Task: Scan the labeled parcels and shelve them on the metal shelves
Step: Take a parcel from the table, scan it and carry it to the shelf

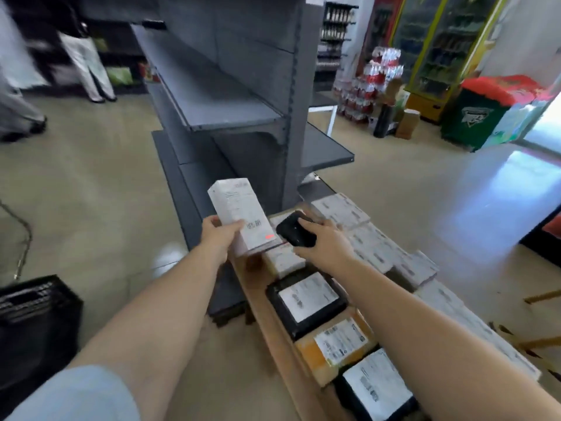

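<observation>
Left hand [220, 238] grips white labelled carton [243, 215]; right hand [326, 238] grips black handheld scanner [296, 232].
Scanning underway at frame centre: grey metal shelves [218, 98] bare, many labelled parcels [340, 335] remain lower right.

Printed shipping labels cover the white parcel [239, 217] and the parcels on the wooden bench [273, 323], none of their text sharp enough to read.
</observation>
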